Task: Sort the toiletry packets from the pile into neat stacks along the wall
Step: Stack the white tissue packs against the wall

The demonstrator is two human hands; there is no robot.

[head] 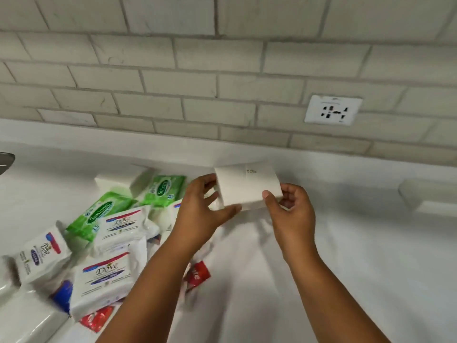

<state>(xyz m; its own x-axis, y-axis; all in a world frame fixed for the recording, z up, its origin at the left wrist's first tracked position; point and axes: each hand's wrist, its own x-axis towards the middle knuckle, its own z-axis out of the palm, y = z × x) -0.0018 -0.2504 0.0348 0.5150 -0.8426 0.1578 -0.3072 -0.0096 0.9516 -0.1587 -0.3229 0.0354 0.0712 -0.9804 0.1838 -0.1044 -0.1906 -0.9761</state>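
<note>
Left hand (197, 214) and right hand (291, 209) pinch a plain white rectangular packet (247, 186) between them, beside the pile (108, 231) of glossy packets.

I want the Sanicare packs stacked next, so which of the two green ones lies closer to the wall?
The green Sanicare pack at the pile's far edge, just left of the left hand. The other green pack lies nearer the camera, partly under a Dove pack.
</note>
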